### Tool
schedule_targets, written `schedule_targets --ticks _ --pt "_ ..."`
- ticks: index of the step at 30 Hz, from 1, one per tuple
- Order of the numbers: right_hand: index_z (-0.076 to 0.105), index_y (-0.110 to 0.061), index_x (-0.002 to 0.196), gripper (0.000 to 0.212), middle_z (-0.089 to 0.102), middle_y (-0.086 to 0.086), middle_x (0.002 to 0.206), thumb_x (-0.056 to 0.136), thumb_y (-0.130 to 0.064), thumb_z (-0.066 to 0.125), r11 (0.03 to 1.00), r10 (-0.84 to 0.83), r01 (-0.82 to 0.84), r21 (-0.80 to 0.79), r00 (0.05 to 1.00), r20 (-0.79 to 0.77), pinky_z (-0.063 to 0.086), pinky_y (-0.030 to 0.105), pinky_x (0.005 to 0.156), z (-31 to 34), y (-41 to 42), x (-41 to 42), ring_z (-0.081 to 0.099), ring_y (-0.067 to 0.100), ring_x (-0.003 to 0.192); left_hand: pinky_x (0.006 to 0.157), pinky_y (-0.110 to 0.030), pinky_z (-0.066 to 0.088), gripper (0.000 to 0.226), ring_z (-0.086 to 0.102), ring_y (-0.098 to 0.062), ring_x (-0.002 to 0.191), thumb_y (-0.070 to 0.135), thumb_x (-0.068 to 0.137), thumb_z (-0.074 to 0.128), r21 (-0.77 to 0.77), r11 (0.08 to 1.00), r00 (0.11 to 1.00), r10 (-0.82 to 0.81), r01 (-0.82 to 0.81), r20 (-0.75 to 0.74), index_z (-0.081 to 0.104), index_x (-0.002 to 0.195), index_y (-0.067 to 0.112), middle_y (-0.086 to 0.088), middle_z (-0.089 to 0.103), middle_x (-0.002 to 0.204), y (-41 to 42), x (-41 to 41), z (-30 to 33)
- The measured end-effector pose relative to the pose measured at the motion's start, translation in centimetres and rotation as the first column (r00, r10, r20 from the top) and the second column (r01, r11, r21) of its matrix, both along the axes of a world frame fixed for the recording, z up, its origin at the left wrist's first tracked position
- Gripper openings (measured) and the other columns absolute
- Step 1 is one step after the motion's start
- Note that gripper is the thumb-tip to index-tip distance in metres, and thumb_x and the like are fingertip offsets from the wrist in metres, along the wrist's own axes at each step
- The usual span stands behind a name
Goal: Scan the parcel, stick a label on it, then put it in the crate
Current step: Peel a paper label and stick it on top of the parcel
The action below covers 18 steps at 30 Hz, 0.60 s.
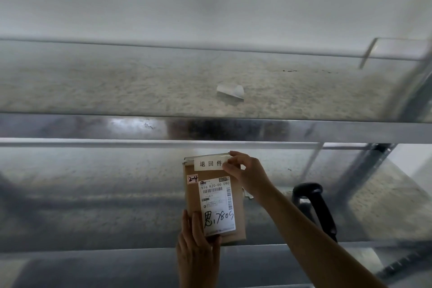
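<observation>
The left hand (pixel 197 243) comes up from six o'clock and grips the parcel (pixel 214 201) at its near lower-left corner, thumb laid flat on the front face and the other fingers hidden behind it. The right hand (pixel 245 172) reaches in from four o'clock and pinches the right end of a white label (pixel 209 163) between thumb and forefinger, pressing it along the parcel's top edge.

The parcel is a brown flat box, held upright between the two hands, the left at its six o'clock end and the right at its one o'clock corner. It sits in front of the lower shelf (pixel 93 194) of a metal rack; whether its bottom edge rests on the shelf lip cannot be told. A printed shipping slip (pixel 217 206) with barcodes and black handwriting covers most of its front, and a small tag (pixel 192 179) with red marking sits at its ten o'clock corner.

At three o'clock from the parcel, behind the right forearm, a black scanner (pixel 313 203) stands on the shelf. On the upper shelf (pixel 117 86), at twelve o'clock, lies a loose scrap of paper (pixel 230 92).
</observation>
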State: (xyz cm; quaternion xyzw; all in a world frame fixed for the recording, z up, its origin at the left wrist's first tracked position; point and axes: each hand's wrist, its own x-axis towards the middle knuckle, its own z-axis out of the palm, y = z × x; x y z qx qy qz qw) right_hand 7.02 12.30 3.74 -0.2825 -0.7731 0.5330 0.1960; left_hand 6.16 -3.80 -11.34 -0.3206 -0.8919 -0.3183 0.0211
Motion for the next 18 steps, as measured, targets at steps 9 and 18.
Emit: schedule_targets --ticks 9,18 --pt "0.068 0.001 0.093 0.016 0.046 0.002 0.139 0.087 -0.013 0.063 0.999 0.047 -0.047 0.015 0.999 -0.004 0.058 0.023 0.077 -0.7 0.3 0.2 0.062 0.021 0.101 0.108 -0.037 0.018 0.09 0.009 -0.008 0.137 0.075 0.075 0.033 0.454 0.891 0.986 -0.089 0.017 0.138 0.001 0.145 0.029 -0.001 0.007 0.155 0.1 -4.0 5.5" --pt "0.067 0.003 0.096 0.018 0.046 0.004 0.136 0.086 -0.012 0.063 0.994 0.092 -0.091 0.052 0.996 -0.009 0.056 0.022 0.081 -0.9 0.3 -0.2 0.059 0.012 0.095 0.102 -0.052 0.043 0.054 0.036 -0.022 0.136 0.057 0.073 0.054 0.596 0.803 0.889 -0.255 -0.025 0.381 0.032 0.123 0.062 0.002 0.027 0.153 2.1 -9.8 9.7"
